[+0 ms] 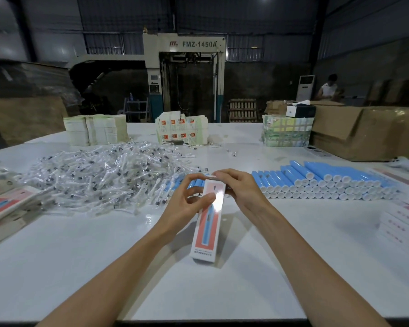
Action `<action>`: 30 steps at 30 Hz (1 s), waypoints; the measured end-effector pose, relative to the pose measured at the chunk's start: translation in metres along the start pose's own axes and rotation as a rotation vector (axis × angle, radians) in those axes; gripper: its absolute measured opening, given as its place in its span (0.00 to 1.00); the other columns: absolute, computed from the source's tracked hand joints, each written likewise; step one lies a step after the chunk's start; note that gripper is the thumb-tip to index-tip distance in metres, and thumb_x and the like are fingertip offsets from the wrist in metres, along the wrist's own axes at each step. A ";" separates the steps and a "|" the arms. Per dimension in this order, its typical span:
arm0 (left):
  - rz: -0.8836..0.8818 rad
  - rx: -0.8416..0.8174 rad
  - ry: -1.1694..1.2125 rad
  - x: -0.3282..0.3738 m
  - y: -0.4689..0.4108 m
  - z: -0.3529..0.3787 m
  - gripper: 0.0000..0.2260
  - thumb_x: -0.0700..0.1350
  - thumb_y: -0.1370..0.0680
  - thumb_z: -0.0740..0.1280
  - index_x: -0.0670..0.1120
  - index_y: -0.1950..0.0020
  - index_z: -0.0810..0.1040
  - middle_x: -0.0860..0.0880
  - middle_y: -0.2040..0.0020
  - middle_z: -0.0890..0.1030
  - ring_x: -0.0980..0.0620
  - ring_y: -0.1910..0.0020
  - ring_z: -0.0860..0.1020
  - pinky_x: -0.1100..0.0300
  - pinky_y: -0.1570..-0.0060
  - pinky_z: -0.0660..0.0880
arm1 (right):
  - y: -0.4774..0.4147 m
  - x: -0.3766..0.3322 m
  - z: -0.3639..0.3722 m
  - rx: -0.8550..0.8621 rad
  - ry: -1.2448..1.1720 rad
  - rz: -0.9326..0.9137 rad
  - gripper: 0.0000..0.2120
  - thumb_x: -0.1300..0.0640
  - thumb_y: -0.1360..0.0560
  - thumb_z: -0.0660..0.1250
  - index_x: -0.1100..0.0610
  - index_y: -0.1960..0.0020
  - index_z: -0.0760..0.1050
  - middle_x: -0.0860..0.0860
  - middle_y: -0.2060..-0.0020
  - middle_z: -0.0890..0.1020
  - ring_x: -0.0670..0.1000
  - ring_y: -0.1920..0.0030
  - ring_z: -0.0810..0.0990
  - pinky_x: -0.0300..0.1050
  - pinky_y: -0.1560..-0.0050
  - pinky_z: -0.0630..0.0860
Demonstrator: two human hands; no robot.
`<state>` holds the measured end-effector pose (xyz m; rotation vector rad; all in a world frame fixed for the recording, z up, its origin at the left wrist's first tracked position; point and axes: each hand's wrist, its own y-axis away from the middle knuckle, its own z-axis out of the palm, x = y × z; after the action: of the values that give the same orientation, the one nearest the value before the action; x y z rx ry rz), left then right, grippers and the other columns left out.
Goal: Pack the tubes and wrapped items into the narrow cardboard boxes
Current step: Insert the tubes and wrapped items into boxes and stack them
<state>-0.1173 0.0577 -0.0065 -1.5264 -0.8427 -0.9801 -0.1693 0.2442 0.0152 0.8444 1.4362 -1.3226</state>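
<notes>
A narrow cardboard box (207, 228), white with a pink front and a blue picture, stands tilted on the white table (104, 267), its top end raised between my hands. My left hand (187, 197) grips its upper left side, thumb on the front. My right hand (236, 187) pinches the flap at the box's top end. Blue tubes (328, 180) with white caps lie stacked in rows to the right. A heap of clear-wrapped items (99, 175) covers the table to the left.
Filled pink boxes (7, 204) lie at the left edge, more boxes (406, 223) at the right edge. Stacks of flat cartons (182, 128) and bundles (95, 131) stand at the back. Large brown cartons (364, 133) sit back right. A person stands far behind.
</notes>
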 end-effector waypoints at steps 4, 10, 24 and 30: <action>0.019 -0.018 0.023 0.000 0.000 0.000 0.20 0.54 0.22 0.76 0.59 0.35 0.72 0.46 0.46 0.88 0.47 0.52 0.88 0.60 0.53 0.83 | -0.002 -0.001 -0.003 -0.009 -0.031 0.019 0.06 0.61 0.21 0.71 0.58 0.51 0.88 0.57 0.54 0.88 0.53 0.54 0.85 0.47 0.49 0.81; 0.037 -0.027 0.010 -0.003 -0.001 0.002 0.20 0.49 0.18 0.75 0.61 0.30 0.72 0.47 0.46 0.88 0.48 0.50 0.88 0.60 0.52 0.83 | -0.001 -0.006 -0.009 -0.026 -0.044 0.071 0.06 0.64 0.22 0.70 0.61 0.51 0.87 0.55 0.55 0.88 0.50 0.56 0.85 0.40 0.56 0.81; 0.075 -0.071 -0.119 -0.014 -0.002 -0.001 0.21 0.56 0.17 0.72 0.63 0.24 0.74 0.49 0.45 0.88 0.46 0.49 0.87 0.56 0.47 0.84 | 0.008 -0.010 -0.022 -0.142 -0.011 0.092 0.06 0.61 0.22 0.73 0.63 0.51 0.87 0.62 0.49 0.87 0.54 0.49 0.86 0.42 0.49 0.81; 0.070 -0.038 -0.114 -0.015 -0.004 -0.007 0.17 0.52 0.16 0.72 0.58 0.28 0.75 0.49 0.46 0.88 0.45 0.50 0.88 0.54 0.47 0.85 | 0.012 -0.009 -0.014 -0.197 0.008 0.025 0.04 0.61 0.22 0.74 0.60 0.48 0.86 0.60 0.46 0.87 0.58 0.44 0.86 0.52 0.39 0.81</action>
<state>-0.1276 0.0510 -0.0179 -1.6461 -0.8489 -0.8691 -0.1584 0.2611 0.0197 0.7353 1.5295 -1.1389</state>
